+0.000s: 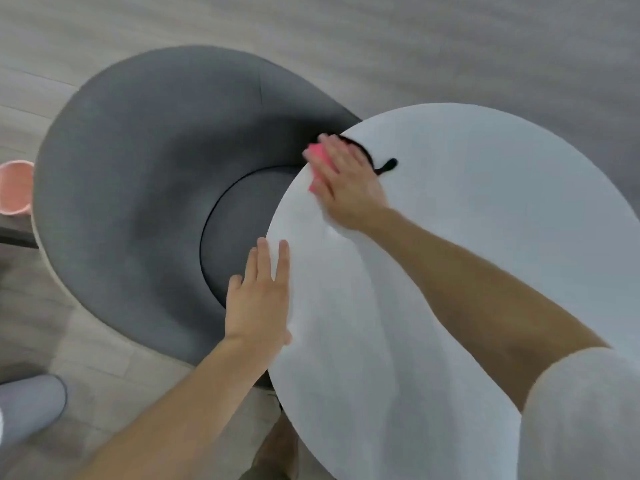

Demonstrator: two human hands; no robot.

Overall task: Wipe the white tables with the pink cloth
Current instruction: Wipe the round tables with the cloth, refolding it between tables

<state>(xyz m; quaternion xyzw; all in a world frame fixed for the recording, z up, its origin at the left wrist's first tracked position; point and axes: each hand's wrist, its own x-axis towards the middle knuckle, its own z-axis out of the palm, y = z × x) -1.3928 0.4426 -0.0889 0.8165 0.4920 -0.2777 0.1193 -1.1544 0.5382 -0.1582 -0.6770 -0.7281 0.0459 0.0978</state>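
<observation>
A round white table [485,209] fills the right half of the view. My right hand [346,181] presses the pink cloth [320,159] flat against the table's far left rim; most of the cloth is hidden under my palm and fingers. My left hand [259,299] lies flat with its fingers apart on the table's near left edge and holds nothing. A thin black cord [384,166] lies on the table just past my right hand.
A grey round armchair [131,188] stands close against the table's left side. At the far left edge sits a pink container [14,187]. A grey slipper [31,407] shows at the bottom left on the grey plank floor [450,46].
</observation>
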